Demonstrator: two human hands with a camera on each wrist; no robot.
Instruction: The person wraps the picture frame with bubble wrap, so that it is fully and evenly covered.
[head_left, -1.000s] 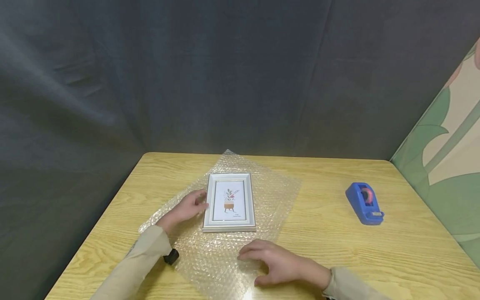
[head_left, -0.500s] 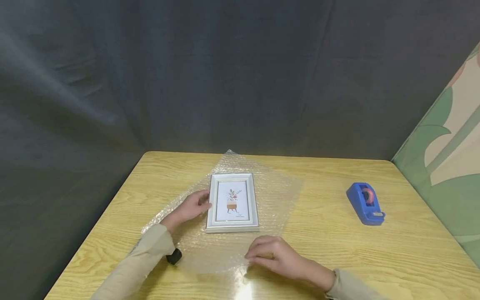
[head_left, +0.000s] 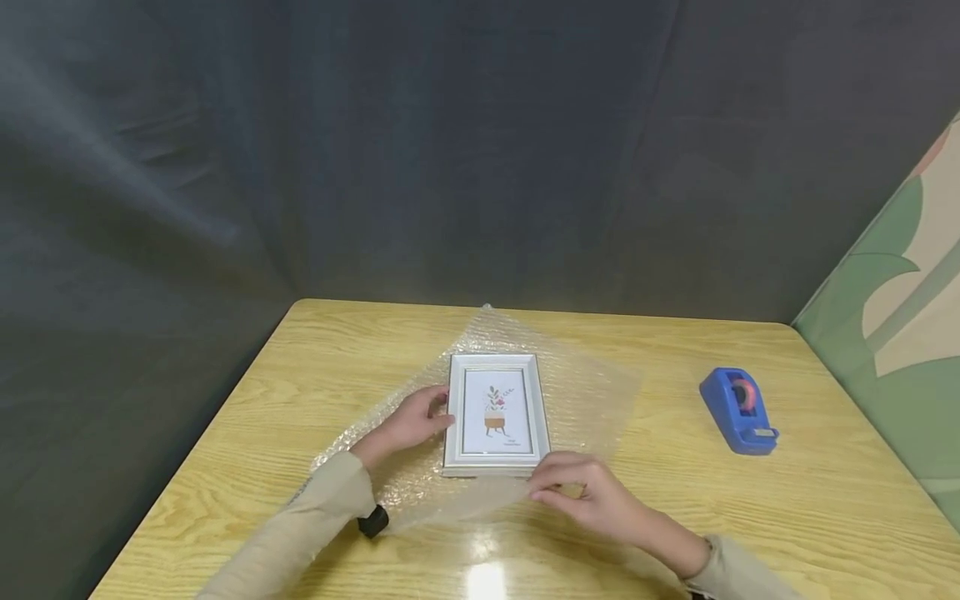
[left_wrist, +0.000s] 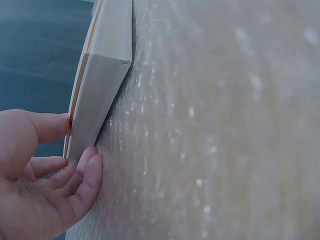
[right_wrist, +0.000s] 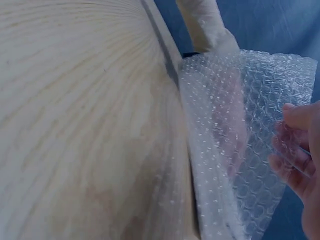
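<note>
A white picture frame (head_left: 456, 442) with a potted-plant print lies face up on a sheet of bubble wrap (head_left: 585, 375). My left hand (head_left: 412, 417) grips the frame's left side. In the left wrist view, that hand's fingers (left_wrist: 90, 180) curl at the side of the frame (left_wrist: 100, 95), low against the wrap. Near the frame's lower right corner, my right hand (head_left: 592, 496) pinches the near edge of the bubble wrap, which is raised and folded toward the frame. The right wrist view shows the lifted flap of bubble wrap (right_wrist: 260, 145) between thumb and fingers (right_wrist: 295, 117).
A blue tape dispenser (head_left: 738, 412) with a pink roll stands on the right of the wooden table (head_left: 825, 500). A dark curtain (head_left: 480, 150) hangs behind the table, and a leaf-patterned panel (head_left: 892, 333) borders the right side.
My right hand has taken hold of the wrap's near edge and lifted it up toward the frame. The frame and my left hand appear farther right in the head view.
</note>
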